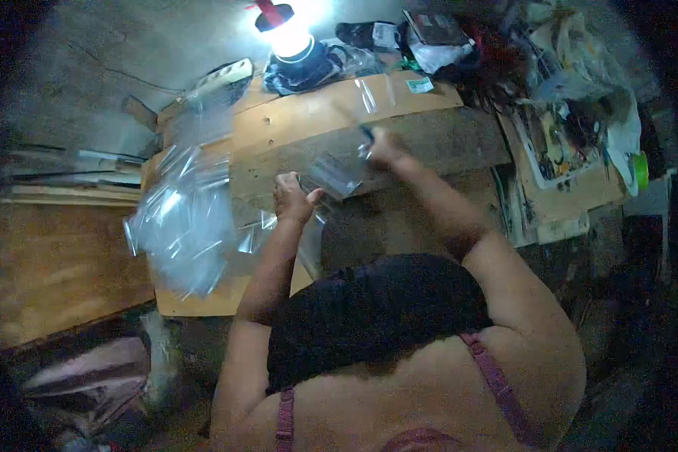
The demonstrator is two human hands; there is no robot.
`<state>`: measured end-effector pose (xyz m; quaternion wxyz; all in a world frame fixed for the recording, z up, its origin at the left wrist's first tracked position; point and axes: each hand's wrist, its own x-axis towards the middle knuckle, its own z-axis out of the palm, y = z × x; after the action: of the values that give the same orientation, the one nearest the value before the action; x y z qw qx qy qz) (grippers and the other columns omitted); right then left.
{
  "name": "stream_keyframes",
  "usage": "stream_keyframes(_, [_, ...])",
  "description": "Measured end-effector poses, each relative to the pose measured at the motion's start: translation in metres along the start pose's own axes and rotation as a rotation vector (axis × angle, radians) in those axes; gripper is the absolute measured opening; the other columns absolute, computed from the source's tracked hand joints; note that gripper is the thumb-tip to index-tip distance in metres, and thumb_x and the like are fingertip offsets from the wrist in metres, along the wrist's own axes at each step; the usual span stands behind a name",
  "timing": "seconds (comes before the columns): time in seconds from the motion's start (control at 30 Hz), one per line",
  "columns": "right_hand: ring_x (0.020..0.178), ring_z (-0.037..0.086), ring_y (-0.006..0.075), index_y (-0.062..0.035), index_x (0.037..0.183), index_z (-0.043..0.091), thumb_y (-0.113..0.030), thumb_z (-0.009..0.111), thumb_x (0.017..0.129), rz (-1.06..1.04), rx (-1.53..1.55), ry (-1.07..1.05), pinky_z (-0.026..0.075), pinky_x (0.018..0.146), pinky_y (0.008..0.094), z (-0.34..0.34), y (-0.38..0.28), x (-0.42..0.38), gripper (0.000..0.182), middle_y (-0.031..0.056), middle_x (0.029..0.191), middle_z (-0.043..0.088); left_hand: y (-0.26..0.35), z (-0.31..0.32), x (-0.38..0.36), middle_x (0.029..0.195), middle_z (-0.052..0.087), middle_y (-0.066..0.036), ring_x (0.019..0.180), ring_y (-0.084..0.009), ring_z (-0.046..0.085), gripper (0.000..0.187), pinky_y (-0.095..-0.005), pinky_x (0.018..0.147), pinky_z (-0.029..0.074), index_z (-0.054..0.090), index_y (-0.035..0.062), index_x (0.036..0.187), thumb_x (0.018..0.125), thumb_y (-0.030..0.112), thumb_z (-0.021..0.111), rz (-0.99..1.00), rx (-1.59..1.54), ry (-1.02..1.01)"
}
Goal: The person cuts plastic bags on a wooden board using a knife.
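Observation:
My left hand (290, 199) is on the wooden work board (429, 143), its fingers curled and its thumb held apart. A small dark edge shows by the fingertips, but I cannot make out what it is. Beside that hand lies a clear plastic sheet (333, 176), shiny and partly see-through. Beyond it, to the right, my right hand (388, 149) is closed around a dark-handled knife (367, 133). Motion blurs this hand, and the knife's thin blade is only a faint streak pointing up and left.
A loose heap of clear plastic pieces (184, 218) covers the table's left side. A bright lamp (290, 41) stands at the back, near a white power strip (230, 73). At right, a white tray (548, 183) holds small tools, with a green-lidded container (640, 170) beside it.

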<state>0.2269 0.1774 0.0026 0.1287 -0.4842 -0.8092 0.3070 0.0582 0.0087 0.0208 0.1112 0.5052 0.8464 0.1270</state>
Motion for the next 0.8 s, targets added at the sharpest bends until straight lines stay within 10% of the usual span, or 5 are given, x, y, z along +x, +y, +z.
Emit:
stream_keyframes(0.23, [0.074, 0.057, 0.0343, 0.0, 0.089, 0.055, -0.037, 0.062, 0.066, -0.059, -0.229, 0.539, 0.045, 0.063, 0.0415, -0.057, 0.023, 0.046, 0.044, 0.0226, 0.081, 0.056, -0.014, -0.004, 0.006, 0.078, 0.055, -0.01, 0.069, -0.0238, 0.056, 0.031, -0.0335, 0.066, 0.045, 0.056, 0.0033, 0.086, 0.066, 0.024, 0.067, -0.089, -0.329, -0.119])
stream_keyframes(0.47, [0.081, 0.051, 0.0112, -0.002, 0.09, 0.053, -0.029, 0.067, 0.069, -0.403, 0.682, -0.457, 0.043, 0.069, 0.0279, -0.003, -0.037, -0.017, 0.037, 0.0036, 0.089, 0.057, 0.029, -0.045, -0.014, 0.071, 0.053, -0.005, 0.067, -0.014, 0.052, 0.008, -0.026, 0.062, 0.042, 0.057, 0.0029, 0.079, 0.075, 0.011, 0.057, 0.229, -0.721, 0.084])
stream_keyframes(0.67, [0.071, 0.057, 0.0233, -0.0031, 0.079, 0.053, -0.015, 0.063, 0.069, -0.692, 0.055, 0.104, 0.046, 0.062, 0.0322, -0.099, -0.103, -0.055, 0.019, 0.0103, 0.074, 0.055, 0.045, -0.082, -0.073, 0.078, 0.057, -0.005, 0.067, -0.0182, 0.054, 0.037, -0.0296, 0.064, 0.042, 0.058, 0.0019, 0.082, 0.082, 0.037, 0.047, 0.163, -0.768, 0.417])
stream_keyframes(0.73, [0.072, 0.057, 0.0228, -0.0034, 0.078, 0.054, -0.015, 0.062, 0.069, -0.899, 0.049, 0.157, 0.046, 0.063, 0.0313, -0.12, -0.104, -0.066, 0.017, 0.0102, 0.076, 0.056, 0.031, -0.073, -0.082, 0.086, 0.058, -0.014, 0.071, -0.0226, 0.057, 0.071, -0.0339, 0.071, 0.043, 0.053, -0.0004, 0.1, 0.078, 0.062, 0.027, -0.085, -1.503, -0.644])
stream_keyframes(0.8, [0.074, 0.058, 0.0225, -0.0038, 0.075, 0.054, -0.016, 0.06, 0.072, -1.116, 0.103, 0.22, 0.046, 0.064, 0.0309, -0.143, -0.108, -0.091, 0.014, 0.0101, 0.082, 0.058, 0.039, -0.082, -0.081, 0.095, 0.054, -0.02, 0.078, -0.0268, 0.056, 0.082, -0.0368, 0.075, 0.042, 0.045, -0.0011, 0.109, 0.073, 0.068, 0.02, -0.12, -1.778, -0.747])
